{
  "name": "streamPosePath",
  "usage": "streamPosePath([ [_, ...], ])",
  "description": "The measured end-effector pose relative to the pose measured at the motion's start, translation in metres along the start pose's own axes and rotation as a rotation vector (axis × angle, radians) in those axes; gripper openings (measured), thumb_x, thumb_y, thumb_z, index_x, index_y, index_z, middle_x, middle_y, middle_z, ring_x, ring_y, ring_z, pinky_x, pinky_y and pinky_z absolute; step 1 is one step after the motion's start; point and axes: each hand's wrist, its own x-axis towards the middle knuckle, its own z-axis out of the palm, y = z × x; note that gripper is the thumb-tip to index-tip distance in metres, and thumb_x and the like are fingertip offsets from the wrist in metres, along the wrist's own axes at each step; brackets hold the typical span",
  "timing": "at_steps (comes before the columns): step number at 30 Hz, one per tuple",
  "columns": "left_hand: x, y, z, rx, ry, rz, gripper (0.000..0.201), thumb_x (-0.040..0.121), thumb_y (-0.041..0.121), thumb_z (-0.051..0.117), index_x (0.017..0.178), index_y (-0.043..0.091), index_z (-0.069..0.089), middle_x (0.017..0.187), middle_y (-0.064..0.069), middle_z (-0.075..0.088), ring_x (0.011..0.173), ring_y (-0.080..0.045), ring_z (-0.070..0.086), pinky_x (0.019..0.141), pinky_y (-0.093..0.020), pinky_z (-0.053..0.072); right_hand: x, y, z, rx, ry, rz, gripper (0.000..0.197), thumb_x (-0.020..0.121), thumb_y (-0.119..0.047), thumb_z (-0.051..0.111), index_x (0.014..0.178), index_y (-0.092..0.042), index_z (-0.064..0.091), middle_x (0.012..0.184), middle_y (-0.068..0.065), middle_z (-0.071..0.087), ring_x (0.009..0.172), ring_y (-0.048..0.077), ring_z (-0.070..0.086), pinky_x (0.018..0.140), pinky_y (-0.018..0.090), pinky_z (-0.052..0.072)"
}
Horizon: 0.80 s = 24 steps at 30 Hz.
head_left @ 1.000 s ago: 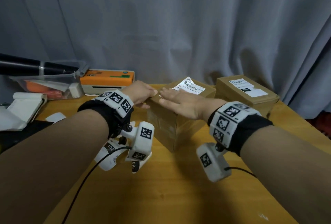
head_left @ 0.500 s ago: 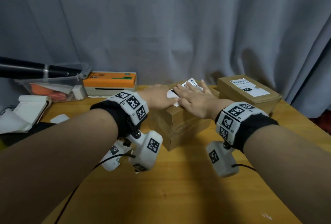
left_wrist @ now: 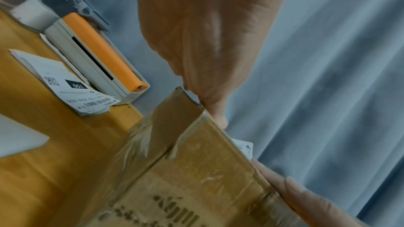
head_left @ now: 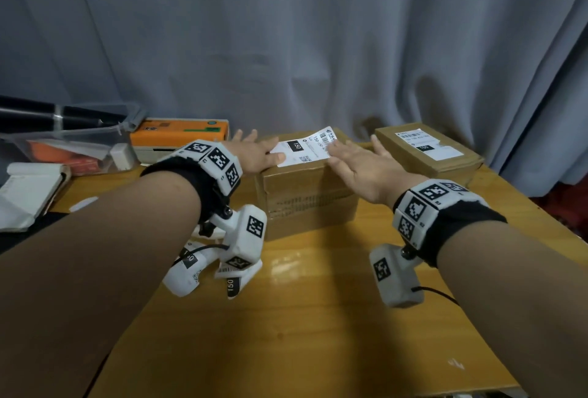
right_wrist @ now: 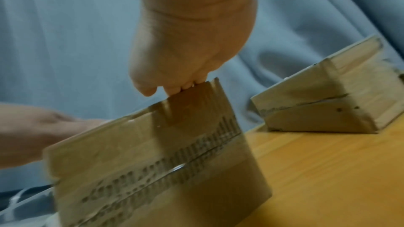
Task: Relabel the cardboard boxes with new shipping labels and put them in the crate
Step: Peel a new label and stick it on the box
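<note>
Both hands [head_left: 356, 165] spread apart, uncovering label [head_left: 305, 149].

My head camera looks down across the bench [head_left: 318, 318]; both wrist cameras sit close, sharing the taped cardboard box [left_wrist: 196, 170].

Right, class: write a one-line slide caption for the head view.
Both hands, left hand and right hand, press a shipping label flat onto a cardboard box.
</note>
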Motion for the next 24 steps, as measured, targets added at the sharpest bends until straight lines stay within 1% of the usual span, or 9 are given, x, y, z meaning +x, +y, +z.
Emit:
streamPosePath([
  [3,0.001,0.000,0.000,0.007,0.011,0.016,0.062,0.095,0.058,0.020,0.150,0.034,0.003,0.159,-0.005,-0.007,0.146,-0.033,-0.008,0.115,-0.060,0.002,0.003,0.000,-0.012,-0.070,0.026,0.049,0.057,0.100,-0.046,0.008,0.149,-0.021,0.023,0.158,-0.004,0.018,0.147,0.012,0.008,0.118,0.043,-0.011],
  [5,0.005,-0.003,0.001,-0.006,0.006,0.040,0.065,0.094,0.060,0.021,0.150,0.033,0.004,0.159,-0.007,-0.005,0.146,-0.033,-0.006,0.117,-0.055,0.003,0.015,-0.020,-0.016,-0.050,0.034,-0.053,0.059,0.100,-0.047,0.009,0.151,-0.019,0.020,0.159,-0.003,0.014,0.147,0.010,0.004,0.118,0.040,-0.011],
  [7,0.010,-0.008,0.001,-0.023,-0.008,0.075,0.066,0.093,0.061,0.024,0.150,0.034,0.005,0.159,-0.010,0.000,0.146,-0.034,-0.002,0.118,-0.053,0.005,0.026,-0.046,-0.014,0.069,-0.055,-0.177,0.058,0.100,-0.048,0.009,0.152,-0.022,0.014,0.160,-0.005,0.009,0.147,0.009,0.002,0.118,0.037,-0.009],
  [9,0.011,-0.012,-0.001,-0.041,-0.021,0.099,0.062,0.094,0.057,0.027,0.150,0.036,0.008,0.159,-0.012,0.003,0.146,-0.034,-0.001,0.119,-0.051,0.003,0.030,-0.060,-0.010,0.169,-0.162,-0.197,0.057,0.100,-0.048,0.007,0.151,-0.025,0.013,0.160,-0.006,0.009,0.147,0.010,0.003,0.120,0.037,-0.008],
  [13,0.004,-0.011,-0.009,-0.040,-0.033,0.101,0.065,0.094,0.056,0.029,0.151,0.031,0.008,0.159,-0.011,-0.002,0.146,-0.034,-0.001,0.119,-0.044,0.001,0.036,-0.041,-0.016,0.103,-0.174,-0.041,0.059,0.098,-0.052,0.003,0.151,-0.027,0.010,0.159,-0.009,0.006,0.147,0.011,0.002,0.119,0.040,-0.007],
  [18,0.002,-0.011,-0.014,0.021,-0.057,0.081,0.065,0.094,0.057,0.031,0.150,0.034,0.010,0.160,-0.005,-0.006,0.145,-0.036,-0.005,0.117,-0.054,0.002,0.041,-0.009,-0.029,-0.126,-0.197,0.136,0.062,0.096,-0.055,0.000,0.151,-0.028,0.011,0.160,-0.007,0.008,0.148,0.017,0.000,0.114,0.053,-0.016],
  [21,0.008,0.005,-0.020,0.159,0.096,0.134,0.061,0.096,0.039,0.044,0.150,0.027,0.019,0.159,-0.005,-0.011,0.146,-0.030,-0.010,0.115,-0.056,-0.001,0.049,-0.028,-0.034,-0.106,-0.090,0.014,0.058,0.099,-0.050,0.003,0.150,-0.026,0.017,0.159,-0.003,0.011,0.148,0.015,-0.001,0.115,0.050,-0.015],
  [22,0.011,0.014,-0.018,0.156,0.137,0.180,0.061,0.095,0.030,0.046,0.150,0.022,0.019,0.160,-0.006,-0.005,0.147,-0.028,-0.006,0.117,-0.052,0.001,0.050,-0.037,-0.032,-0.029,-0.085,-0.015,0.059,0.099,-0.049,0.005,0.151,-0.022,0.015,0.160,-0.001,0.009,0.147,0.014,-0.001,0.117,0.047,-0.012],
  [24,0.012,0.028,-0.006,0.057,0.105,0.248,0.057,0.098,0.027,0.036,0.151,0.018,0.016,0.159,-0.008,0.007,0.147,-0.027,0.006,0.119,-0.047,0.007,0.050,-0.047,-0.020,0.071,-0.132,-0.010,0.062,0.099,-0.050,0.003,0.151,-0.017,0.011,0.160,0.001,0.006,0.147,0.014,0.001,0.119,0.044,-0.005],
])
